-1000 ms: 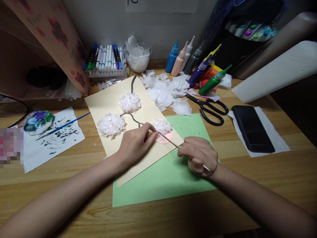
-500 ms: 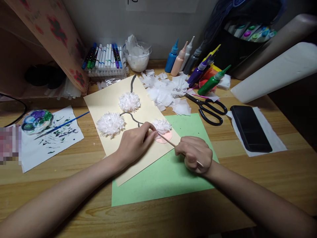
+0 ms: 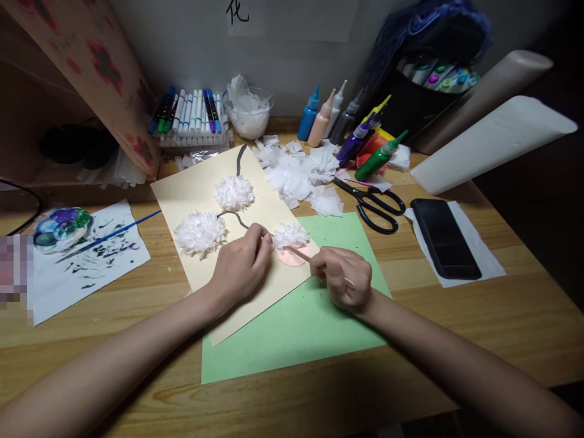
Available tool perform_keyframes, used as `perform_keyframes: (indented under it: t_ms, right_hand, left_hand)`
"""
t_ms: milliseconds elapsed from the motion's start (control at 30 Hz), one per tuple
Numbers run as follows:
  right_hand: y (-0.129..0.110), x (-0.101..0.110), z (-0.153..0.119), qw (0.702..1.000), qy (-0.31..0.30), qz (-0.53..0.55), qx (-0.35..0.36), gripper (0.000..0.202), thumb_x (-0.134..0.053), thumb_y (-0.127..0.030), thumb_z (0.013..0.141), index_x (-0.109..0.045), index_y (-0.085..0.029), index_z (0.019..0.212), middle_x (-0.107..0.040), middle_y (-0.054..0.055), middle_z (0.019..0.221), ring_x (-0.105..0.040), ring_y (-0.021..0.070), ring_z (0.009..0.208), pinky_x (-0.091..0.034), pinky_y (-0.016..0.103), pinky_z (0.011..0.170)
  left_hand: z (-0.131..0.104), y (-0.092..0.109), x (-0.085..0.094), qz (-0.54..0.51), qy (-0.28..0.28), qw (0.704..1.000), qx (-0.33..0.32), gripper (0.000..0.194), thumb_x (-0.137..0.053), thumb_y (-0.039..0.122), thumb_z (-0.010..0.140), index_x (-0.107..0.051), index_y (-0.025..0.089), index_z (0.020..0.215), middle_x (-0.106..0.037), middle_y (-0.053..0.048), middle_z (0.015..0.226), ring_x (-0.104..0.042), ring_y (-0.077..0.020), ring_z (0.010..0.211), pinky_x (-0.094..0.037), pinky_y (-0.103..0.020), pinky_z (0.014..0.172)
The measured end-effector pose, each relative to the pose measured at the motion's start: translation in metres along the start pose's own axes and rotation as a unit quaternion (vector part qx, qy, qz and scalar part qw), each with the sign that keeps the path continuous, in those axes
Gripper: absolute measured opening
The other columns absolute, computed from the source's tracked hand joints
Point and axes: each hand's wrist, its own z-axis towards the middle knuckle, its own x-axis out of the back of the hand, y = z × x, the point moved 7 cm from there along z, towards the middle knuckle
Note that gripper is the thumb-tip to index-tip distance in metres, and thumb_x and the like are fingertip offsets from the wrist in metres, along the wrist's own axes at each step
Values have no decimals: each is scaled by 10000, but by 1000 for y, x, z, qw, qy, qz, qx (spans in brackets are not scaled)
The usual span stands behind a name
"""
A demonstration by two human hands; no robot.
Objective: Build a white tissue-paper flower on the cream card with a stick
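Note:
My right hand is wrapped round a thin wooden stick. The stick's far part lies over the lower edge of a small white tissue-paper flower, just above a pale pink patch. Left of that flower, my left hand has thumb and forefinger pinched together; whatever is between them is too small to make out. Its heel rests on a cream sheet, which bears two fuller white paper flowers and dark painted branch lines. A green sheet lies beneath.
Loose white tissue squares lie behind the cream sheet, near several paint bottles. Black scissors and a black phone-like object are on the right. Markers and a tissue-filled bowl stand behind; a paintbrush lies left.
My left fingertips have drawn slightly left from the small flower. The stick has shifted with my right hand and now crosses the flower's lower edge. The whole view has tilted a little.

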Motion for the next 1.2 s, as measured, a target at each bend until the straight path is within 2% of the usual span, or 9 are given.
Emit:
perform_keyframes:
  t_ms: [167,300,433,567,733,900,1067,1200]
  right_hand:
    - [15,-4,33,987,-39,3,-158,462,-301,-333,970,-552,-182,612,-492,-30,432,-490,91,412,-366,235,467]
    - [22,-14,61,974,-80,-12,-213,502,-315,-435,956,-619,-170,658,-539,-23,422,-558,101,441,-358,225,473]
    - [22,-21,73,973,-109,-82,-188,483,-302,-455,957,-661,-181,785,-592,-11,477,-612,122,542,-349,225,513]
    - [18,-17,72,976,-121,-116,-140,437,-296,-428,964,-643,-184,861,-626,-7,535,-623,128,593,-350,228,544]
    - [17,-10,66,984,-124,-48,-120,427,-295,-408,964,-611,-181,790,-624,-12,556,-619,123,591,-368,229,560]
    - [11,-7,64,991,-105,-28,-73,472,-275,-399,964,-527,-178,631,-565,-3,557,-528,101,534,-364,235,549]
    - [8,-11,64,990,-128,-41,-36,471,-255,-380,969,-463,-184,594,-463,-17,518,-435,88,483,-329,234,510]
    - [13,-18,64,989,-138,-15,-51,454,-268,-380,970,-438,-187,596,-466,-20,526,-452,84,500,-337,226,520]
  left_hand:
    - [-1,0,2,2,1,1000,5,204,-343,314,928,-483,196,837,-527,37,570,-486,-123,499,-316,-235,513]
    - [-1,0,2,-1,-4,1000,6,204,-332,314,930,-468,196,834,-515,41,567,-478,-121,495,-316,-234,517]
    - [-1,0,1,-2,-9,1000,9,204,-326,317,931,-467,197,844,-519,38,582,-481,-124,504,-317,-238,523]
    - [-1,-1,1,-10,-5,1000,6,204,-327,313,929,-476,195,858,-524,35,587,-478,-122,504,-316,-239,520]
    - [-2,-1,1,-16,-4,1000,4,202,-331,307,928,-485,192,863,-528,34,584,-472,-117,497,-319,-236,516]
    - [-1,-1,0,-10,-4,1000,3,204,-332,312,928,-481,193,857,-546,26,602,-492,-122,517,-326,-239,522]
    - [-2,-2,0,-10,-11,1000,7,208,-320,314,931,-469,192,853,-542,23,616,-496,-127,532,-331,-246,538]
    - [-2,-2,-1,-10,-19,1000,10,213,-314,324,934,-463,194,853,-534,25,613,-496,-130,534,-331,-248,543]
